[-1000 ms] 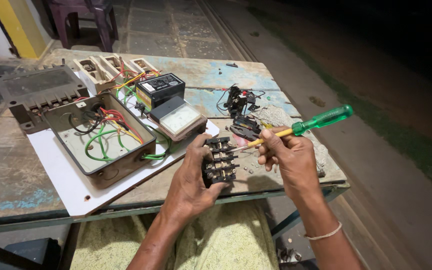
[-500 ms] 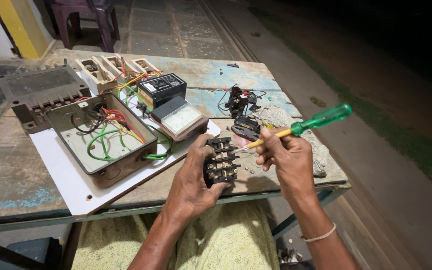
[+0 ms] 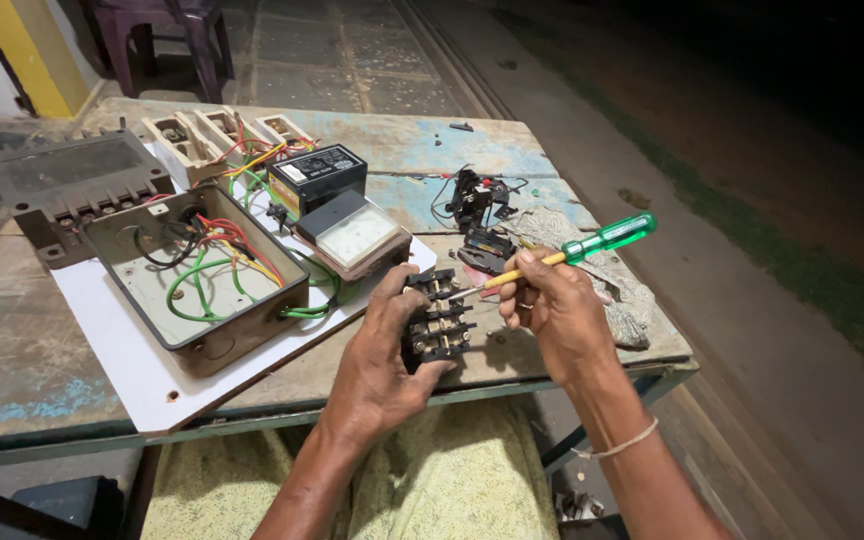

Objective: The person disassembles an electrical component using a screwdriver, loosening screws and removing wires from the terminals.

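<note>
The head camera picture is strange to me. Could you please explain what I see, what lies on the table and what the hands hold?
The camera sits on a person's head and looks down at their own two bare hands. The left hand grips a small black terminal block with brass screws. The right hand holds a green-handled screwdriver with a yellow shaft, its tip at the block. On the worn wooden table lie an open metal box with coloured wires, a white board under it, and a small panel meter.
</note>
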